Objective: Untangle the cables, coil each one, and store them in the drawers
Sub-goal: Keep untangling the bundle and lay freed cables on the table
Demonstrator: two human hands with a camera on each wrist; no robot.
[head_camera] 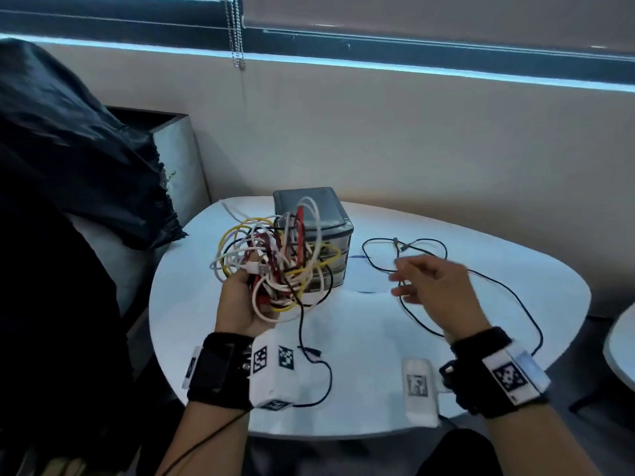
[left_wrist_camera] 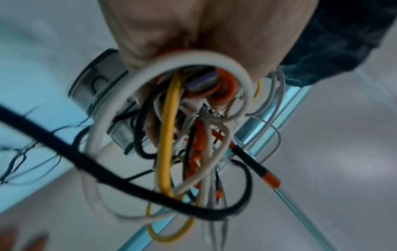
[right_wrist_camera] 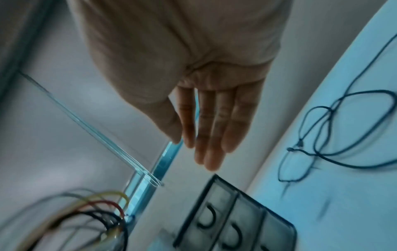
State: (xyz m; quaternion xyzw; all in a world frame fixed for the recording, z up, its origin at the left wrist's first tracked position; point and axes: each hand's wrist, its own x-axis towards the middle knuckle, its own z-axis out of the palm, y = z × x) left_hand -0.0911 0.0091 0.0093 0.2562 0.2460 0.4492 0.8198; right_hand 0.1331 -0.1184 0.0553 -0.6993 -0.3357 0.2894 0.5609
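Note:
My left hand (head_camera: 245, 297) grips a tangled bundle of cables (head_camera: 275, 259), white, yellow, red and black, lifted above the white table (head_camera: 360, 338). In the left wrist view the bundle of cables (left_wrist_camera: 193, 132) hangs from my curled fingers. One black strand (head_camera: 319, 369) trails from it down onto the table. My right hand (head_camera: 426, 283) hovers empty to the right with straight fingers (right_wrist_camera: 212, 132). Beneath and beyond that hand a loose black cable (head_camera: 481, 280) sprawls on the table; it shows as black cable (right_wrist_camera: 343, 135) in the right wrist view. A small grey drawer unit (head_camera: 321, 218) stands behind the bundle.
A black bag (head_camera: 79, 149) lies over a grey bin (head_camera: 178, 159) at the left. A wall runs close behind the table. Blind chains (head_camera: 237, 36) hang above. Another white table's edge (head_camera: 622, 348) shows at far right. The drawers (right_wrist_camera: 232, 220) look closed.

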